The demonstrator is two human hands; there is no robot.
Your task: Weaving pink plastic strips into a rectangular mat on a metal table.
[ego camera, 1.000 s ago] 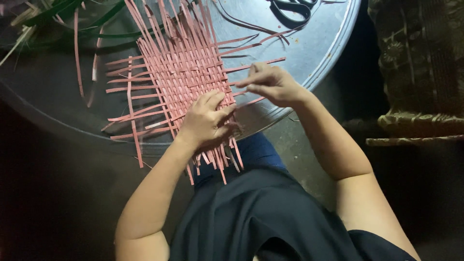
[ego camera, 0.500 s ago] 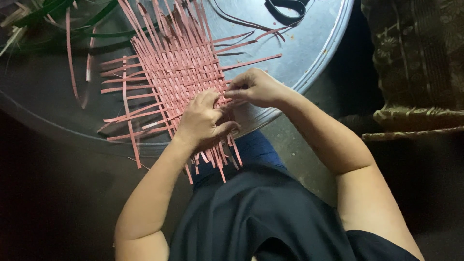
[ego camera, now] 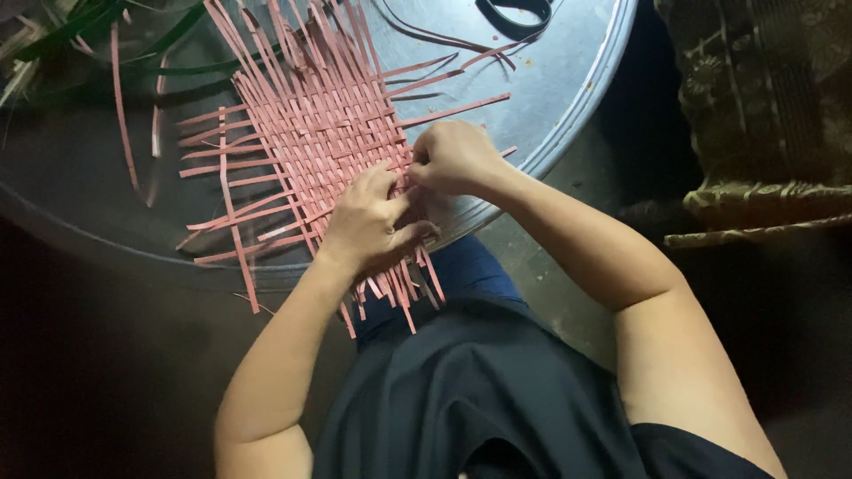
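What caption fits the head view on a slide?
Both hands, left hand and right hand, work a pink woven mat on a round metal tray.

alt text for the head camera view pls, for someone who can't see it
Seen from above, a person's left hand presses flat on a woven mat of pink strips while the right hand pinches a strip at its near edge. The mat lies on a round metal tray, with green leaves at the far left.

Dim overall, with light falling from above onto the round metal worktop (ego camera: 568, 98). Soft glare across its bare surface, brightest toward the far rim. Deep black below the near rim and at the lower corners. Slight blur on the leaves (ego camera: 80, 27) at top left; pink woven strips (ego camera: 311, 133) fairly sharp.
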